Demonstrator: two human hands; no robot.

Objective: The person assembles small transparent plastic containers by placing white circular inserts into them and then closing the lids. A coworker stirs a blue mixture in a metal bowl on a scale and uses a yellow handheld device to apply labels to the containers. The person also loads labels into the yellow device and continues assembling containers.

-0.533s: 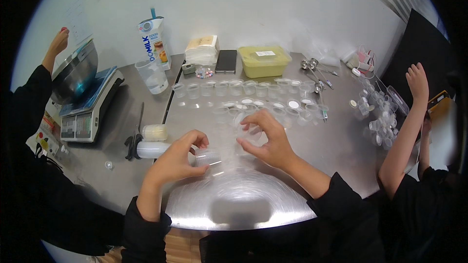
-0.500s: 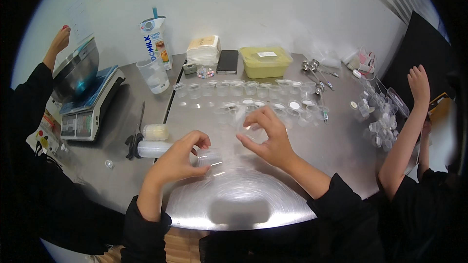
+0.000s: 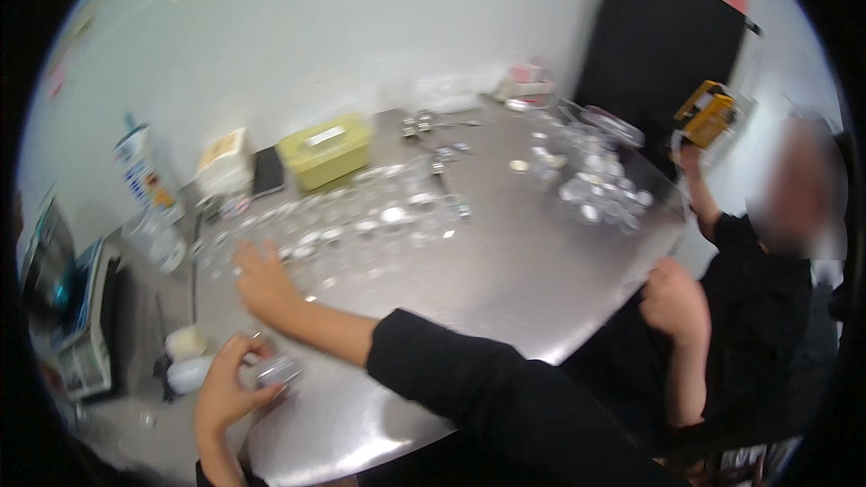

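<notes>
Low on the left, my left hand [image 3: 227, 383] is wrapped round a short stack of clear plastic cups [image 3: 278, 370], which lies on its side just above the steel table. My right hand [image 3: 264, 284] reaches over the table at the left end of the nearer row of small clear cups [image 3: 329, 235]. Blur smears its fingers, so whether it grips a cup does not show. Behind it runs a second row of similar cups, close to a lidded yellow-green tub [image 3: 325, 153].
Loose clear cups or lids [image 3: 600, 180] form a pile at the right. Measuring spoons [image 3: 424, 126] lie behind the rows. Left stand a carton [image 3: 144, 171], a clear jug [image 3: 158, 242] and a scale [image 3: 90, 325]. A co-worker's hand [image 3: 677, 298] hangs near the table's right edge.
The view has swung to the right, bringing the co-worker further into sight. My right hand has moved left along the near row. My left hand keeps its stack of cups.
</notes>
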